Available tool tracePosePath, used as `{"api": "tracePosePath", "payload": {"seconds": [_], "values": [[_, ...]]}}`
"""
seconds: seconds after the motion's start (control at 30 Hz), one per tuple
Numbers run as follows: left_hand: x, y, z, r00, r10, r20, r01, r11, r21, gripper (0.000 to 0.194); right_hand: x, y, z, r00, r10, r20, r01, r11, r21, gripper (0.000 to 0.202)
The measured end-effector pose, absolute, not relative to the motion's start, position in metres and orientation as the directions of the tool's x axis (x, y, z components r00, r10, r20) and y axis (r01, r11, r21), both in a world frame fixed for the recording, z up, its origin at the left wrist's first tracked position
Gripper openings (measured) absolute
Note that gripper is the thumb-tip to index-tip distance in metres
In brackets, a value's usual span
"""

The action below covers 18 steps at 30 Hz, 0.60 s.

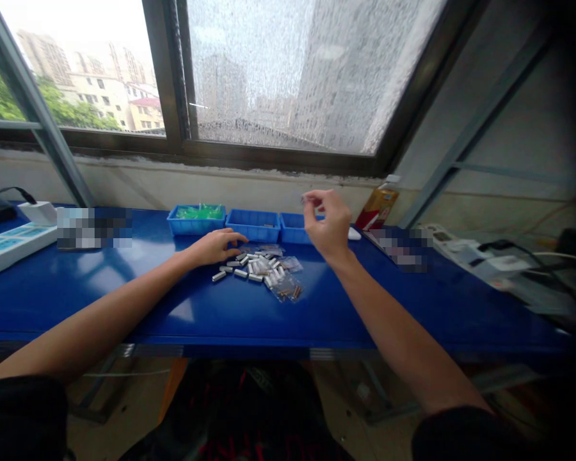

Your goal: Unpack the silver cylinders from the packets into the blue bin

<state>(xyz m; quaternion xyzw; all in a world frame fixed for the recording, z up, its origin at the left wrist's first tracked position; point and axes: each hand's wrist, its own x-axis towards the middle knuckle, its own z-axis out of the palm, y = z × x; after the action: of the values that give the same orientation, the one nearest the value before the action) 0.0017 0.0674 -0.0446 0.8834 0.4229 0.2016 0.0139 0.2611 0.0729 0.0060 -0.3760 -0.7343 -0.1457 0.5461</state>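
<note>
The right hand (330, 221) is raised above the blue table (182, 314), thumb and forefinger pinching a small pale item (303, 200) at their very tips; it is too small and blurred to name more closely, and it sits just past the fingertips on the side toward the left hand (216, 248). The left hand is low over the table, its fingers loosely curled and a little apart, with a gap between thumb and forefinger. Just beside and below those fingertips begins a loose pile of silver metal cylinders (241, 273); whether any fingertip touches one, I cannot tell. Among and beside the cylinders lie clear plastic bags, the nearest one (288, 291) containing thin brass-coloured pieces (296, 292). Behind the pile three blue plastic bins stand in a row: the left bin (195, 226) holds green pieces (199, 212), next comes the middle bin (253, 234), and the right bin (292, 235) is partly behind the right hand.
</note>
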Motion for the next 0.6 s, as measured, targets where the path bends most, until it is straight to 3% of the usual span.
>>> {"api": "tracePosePath", "payload": {"seconds": [0.1, 0.2, 0.37, 0.6], "values": [[0.003, 0.072, -0.050, 0.577, 0.745, 0.335, 0.746, -0.648, 0.153, 0.027, 0.277, 0.097, 0.000, -0.186, 0.508, 0.841, 0.809, 0.565, -0.162, 0.015], [0.010, 0.070, -0.052, 0.535, 0.757, 0.375, 0.780, -0.614, 0.125, 0.025, 0.268, 0.100, -0.014, -0.294, 0.620, 0.727, 0.814, 0.562, -0.150, 0.017], [0.008, 0.066, -0.048, 0.386, 0.786, 0.482, 0.833, -0.522, 0.184, 0.024, 0.226, 0.069, -0.028, -0.468, 0.658, 0.590, 0.677, 0.696, -0.239, 0.022], [0.006, 0.066, -0.051, 0.549, 0.741, 0.386, 0.774, -0.625, 0.100, 0.023, 0.217, 0.058, -0.031, -0.552, 0.629, 0.548, 0.597, 0.756, -0.267, 0.019]]}}
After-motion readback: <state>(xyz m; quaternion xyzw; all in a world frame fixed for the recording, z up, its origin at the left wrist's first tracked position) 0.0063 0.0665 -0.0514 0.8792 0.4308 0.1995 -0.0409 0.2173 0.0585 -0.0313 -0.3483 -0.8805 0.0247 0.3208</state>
